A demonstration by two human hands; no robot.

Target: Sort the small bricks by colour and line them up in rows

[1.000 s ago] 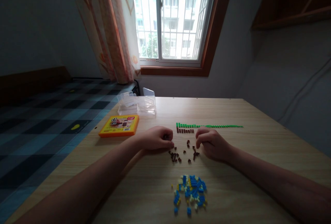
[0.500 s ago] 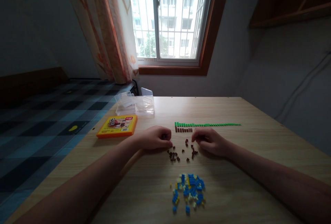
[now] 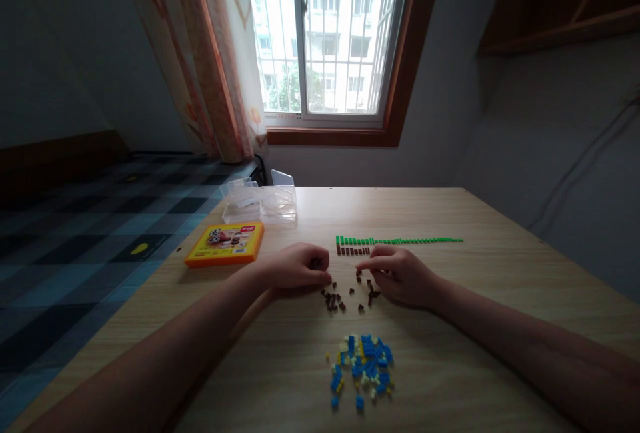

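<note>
My left hand (image 3: 303, 264) rests on the table, its fingers curled in; whatever lies inside them is hidden. Just right of it is a loose scatter of small brown toy bricks (image 3: 333, 301). My right hand (image 3: 397, 271) reaches in from the other side. Its index finger stretches out to a small brown brick (image 3: 359, 273) and appears to touch it, while the other fingers are bent. Beyond the hands runs a long row of green bricks (image 3: 353, 241), with a shorter row of brown bricks (image 3: 350, 251) along its near side.
Nearer me lies a pile of blue, cream and yellow bricks (image 3: 367, 360). An orange-yellow box (image 3: 225, 244) sits at the left of the wooden table (image 3: 450, 366), with clear plastic containers (image 3: 263, 206) behind it. A bed (image 3: 100, 220) stands to the left.
My right hand has shifted left, and its index finger has straightened out to the brown brick. My left hand stays in place. The view has moved slightly.
</note>
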